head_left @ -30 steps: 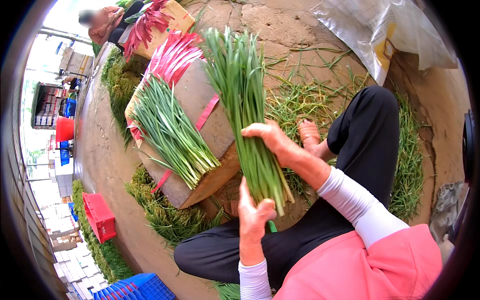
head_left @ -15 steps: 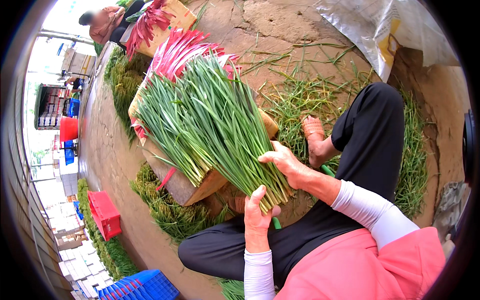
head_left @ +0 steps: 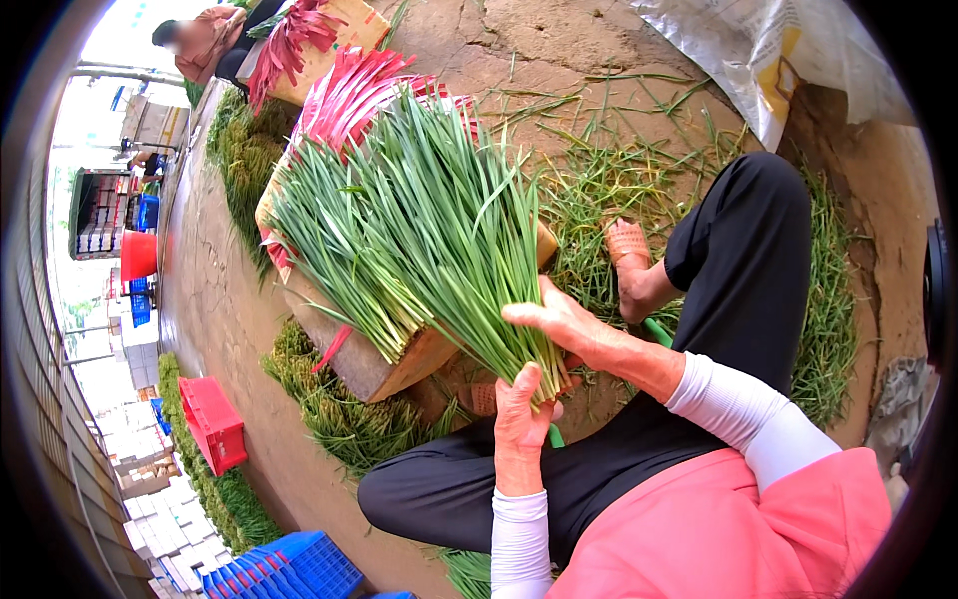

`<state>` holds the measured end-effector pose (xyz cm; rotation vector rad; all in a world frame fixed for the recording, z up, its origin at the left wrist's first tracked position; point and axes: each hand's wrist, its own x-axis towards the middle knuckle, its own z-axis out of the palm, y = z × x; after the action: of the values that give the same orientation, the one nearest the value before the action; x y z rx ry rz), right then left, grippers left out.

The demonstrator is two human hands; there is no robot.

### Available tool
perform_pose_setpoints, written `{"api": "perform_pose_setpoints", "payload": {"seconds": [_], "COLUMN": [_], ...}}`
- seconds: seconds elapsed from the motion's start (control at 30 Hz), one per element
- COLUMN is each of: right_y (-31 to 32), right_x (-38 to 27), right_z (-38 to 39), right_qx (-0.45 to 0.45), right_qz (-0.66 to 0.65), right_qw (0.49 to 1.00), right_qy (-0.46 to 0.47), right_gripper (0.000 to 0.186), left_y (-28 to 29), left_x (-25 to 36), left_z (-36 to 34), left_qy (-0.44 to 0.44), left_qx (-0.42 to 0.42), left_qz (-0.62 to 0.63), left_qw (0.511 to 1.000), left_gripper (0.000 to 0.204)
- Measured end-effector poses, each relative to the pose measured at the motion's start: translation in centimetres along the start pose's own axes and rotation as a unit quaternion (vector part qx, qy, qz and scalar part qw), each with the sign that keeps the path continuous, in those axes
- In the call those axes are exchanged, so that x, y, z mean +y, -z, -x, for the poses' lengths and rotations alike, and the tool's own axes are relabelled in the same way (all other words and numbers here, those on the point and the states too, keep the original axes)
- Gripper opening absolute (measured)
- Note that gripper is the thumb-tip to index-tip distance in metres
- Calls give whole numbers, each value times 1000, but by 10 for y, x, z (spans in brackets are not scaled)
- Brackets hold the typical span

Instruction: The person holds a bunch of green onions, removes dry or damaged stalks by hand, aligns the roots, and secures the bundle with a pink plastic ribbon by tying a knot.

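A thick bunch of garlic chives (head_left: 469, 250) is held at its pale stem ends between both my hands. My left hand (head_left: 517, 419) is wrapped round the lower stems, thumb up. My right hand (head_left: 559, 324) presses the bunch from the right side, its thumb lying across the stems. The green leaves fan out over a second bunch of chives (head_left: 334, 235), which rests on a low wooden block (head_left: 384, 374). Red strips (head_left: 349, 95) lie at the block's far end, partly under the leaves. One red strip (head_left: 334, 349) hangs at its near side.
Loose chive scraps (head_left: 619, 185) litter the ground beside my foot. Trimmed bundles (head_left: 344, 414) stand left of the block. A red crate (head_left: 212, 424) and blue crates (head_left: 289, 569) are farther left. Another person (head_left: 210, 45) sits at the far left; a white sack (head_left: 738, 60) lies far right.
My hands have squeezed the stem ends into a narrower, more upright bunch. My right hand has shifted slightly left, and the leaf tips have swung a little to the right.
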<state>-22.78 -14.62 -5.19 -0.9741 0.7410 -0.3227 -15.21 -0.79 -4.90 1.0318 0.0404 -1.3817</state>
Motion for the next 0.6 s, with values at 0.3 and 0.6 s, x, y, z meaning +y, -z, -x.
{"api": "perform_pose_setpoints", "payload": {"seconds": [0.3,0.6], "right_y": [-17,25], "right_x": [15,-42], "right_z": [17,-8], "right_qx": [-23,34], "right_qz": [-168,-404], "right_qw": [978,908], "right_qy": [121,-104], "right_gripper": [51,29], "left_y": [-50,24], "left_x": [20,73], "left_z": [24,138], "left_qy": [-69,-220], "left_qx": [125,166], "left_qz": [-224,-564], "left_qw": [964,778], "left_gripper": [22,36]}}
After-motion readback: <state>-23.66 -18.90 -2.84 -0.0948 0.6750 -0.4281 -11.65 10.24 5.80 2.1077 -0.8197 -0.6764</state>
